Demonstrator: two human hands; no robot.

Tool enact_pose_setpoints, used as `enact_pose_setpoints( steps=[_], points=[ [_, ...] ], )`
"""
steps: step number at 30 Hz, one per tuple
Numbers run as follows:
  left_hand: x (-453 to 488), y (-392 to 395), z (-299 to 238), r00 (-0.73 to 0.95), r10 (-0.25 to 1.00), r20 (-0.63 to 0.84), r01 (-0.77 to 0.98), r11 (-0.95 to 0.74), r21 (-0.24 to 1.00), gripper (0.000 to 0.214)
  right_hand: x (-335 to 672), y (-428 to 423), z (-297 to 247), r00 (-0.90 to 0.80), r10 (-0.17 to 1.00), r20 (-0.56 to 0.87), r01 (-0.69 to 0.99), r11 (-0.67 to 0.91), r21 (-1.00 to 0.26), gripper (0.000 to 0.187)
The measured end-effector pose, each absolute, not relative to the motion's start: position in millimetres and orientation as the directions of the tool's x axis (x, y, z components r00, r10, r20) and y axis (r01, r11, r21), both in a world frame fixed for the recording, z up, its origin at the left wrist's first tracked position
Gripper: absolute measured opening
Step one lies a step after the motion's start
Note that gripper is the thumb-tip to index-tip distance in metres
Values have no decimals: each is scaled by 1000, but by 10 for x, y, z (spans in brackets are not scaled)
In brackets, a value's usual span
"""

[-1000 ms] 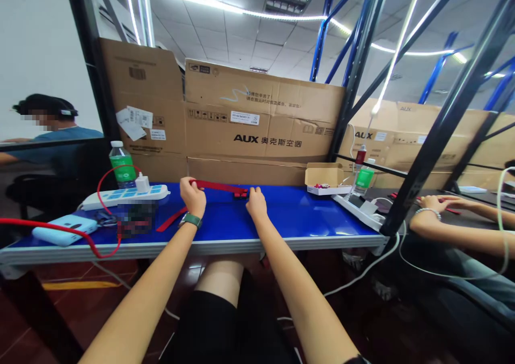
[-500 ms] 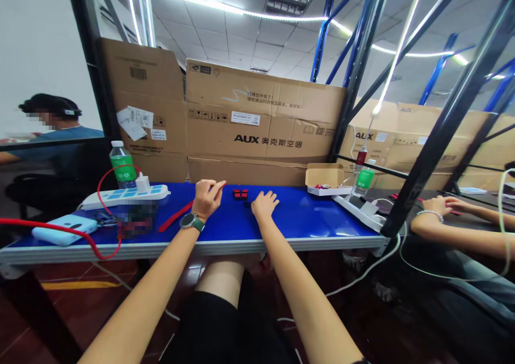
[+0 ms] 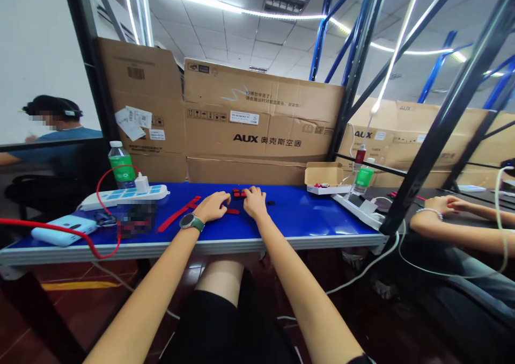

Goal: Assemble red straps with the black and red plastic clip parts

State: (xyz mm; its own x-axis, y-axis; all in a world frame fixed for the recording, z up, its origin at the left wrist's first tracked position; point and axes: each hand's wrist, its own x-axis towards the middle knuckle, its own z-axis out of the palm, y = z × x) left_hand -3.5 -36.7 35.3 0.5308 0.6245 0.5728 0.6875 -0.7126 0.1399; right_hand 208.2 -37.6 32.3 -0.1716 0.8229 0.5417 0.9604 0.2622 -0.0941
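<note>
My left hand (image 3: 213, 205), with a watch on its wrist, rests knuckles up on the blue table (image 3: 306, 219), its fingers bent over the end of a red strap (image 3: 232, 211). My right hand (image 3: 255, 202) is close beside it, fingers curled, their tips on small red buckle pieces (image 3: 237, 194). More red strap (image 3: 177, 216) lies flat to the left of my left hand. Just right of my right hand sits a small black piece (image 3: 270, 203).
A white power strip (image 3: 124, 195), green-labelled bottle (image 3: 122, 165), red cable (image 3: 80, 235) and light-blue device (image 3: 64, 231) lie at the left. An open cardboard box (image 3: 324, 179) and another power strip (image 3: 362, 208) are at the right. Another person's hands (image 3: 440, 205) work at the right; cardboard boxes wall the back.
My left hand let the raised strap down onto the table and came down beside my right hand. My right hand went from spread flat to curled at the red buckle pieces.
</note>
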Motion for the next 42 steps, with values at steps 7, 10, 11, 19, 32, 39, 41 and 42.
enact_pose_setpoints(
  steps=[7,10,11,19,32,39,41,42],
  points=[
    [-207,-354,364,361,781,510,809,-534,245,27,1950,-326,212,-423,788,448,893,448,55,39],
    [-182,-366,360,340,789,512,801,-528,283,28,1965,-311,213,-439,794,420,885,464,49,38],
    [-168,-367,358,332,791,514,811,-518,273,28,1973,-309,217,-445,794,413,882,469,48,37],
    [-130,-387,385,107,850,515,972,-198,123,24,1993,-264,199,-412,804,429,896,443,31,40],
    [-139,-366,321,-111,820,561,971,-30,236,32,1967,-302,295,-614,682,397,780,600,176,21],
    [35,-413,310,335,822,460,940,-327,-99,39,1875,-306,287,-645,651,401,764,556,327,23],
    [70,-437,315,263,841,473,964,-248,-95,38,1867,-311,288,-646,652,397,764,556,328,24],
    [77,-448,317,204,850,486,979,-191,-76,37,1869,-317,291,-648,654,392,762,563,321,24]
  ],
)
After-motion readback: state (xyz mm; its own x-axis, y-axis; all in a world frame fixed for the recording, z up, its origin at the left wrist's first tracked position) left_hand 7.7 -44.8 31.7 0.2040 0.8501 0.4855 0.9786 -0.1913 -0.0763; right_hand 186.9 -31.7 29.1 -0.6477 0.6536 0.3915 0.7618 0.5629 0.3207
